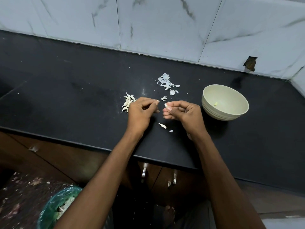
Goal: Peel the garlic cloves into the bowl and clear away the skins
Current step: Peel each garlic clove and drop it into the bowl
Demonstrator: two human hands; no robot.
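My right hand (180, 111) pinches a small garlic clove (166, 105) between thumb and forefinger over the black counter (82, 96). My left hand (142, 109) hovers just left of it, its fingers curled with thumb and fingertip pinched together; whether a shred of skin is between them is unclear. A heap of unpeeled cloves (127, 102) lies right behind my left hand. Loose papery skins (166, 83) are scattered farther back, and two more scraps (162, 125) lie between my wrists. The pale bowl (212, 109) stands to the right with one peeled clove (215, 103) inside.
A marbled tile wall (156, 27) rises behind the counter. Below the counter edge are wooden cabinet doors with metal handles (144, 172). A bin lined with a green bag (56, 210) stands on the floor at lower left, with scraps in it.
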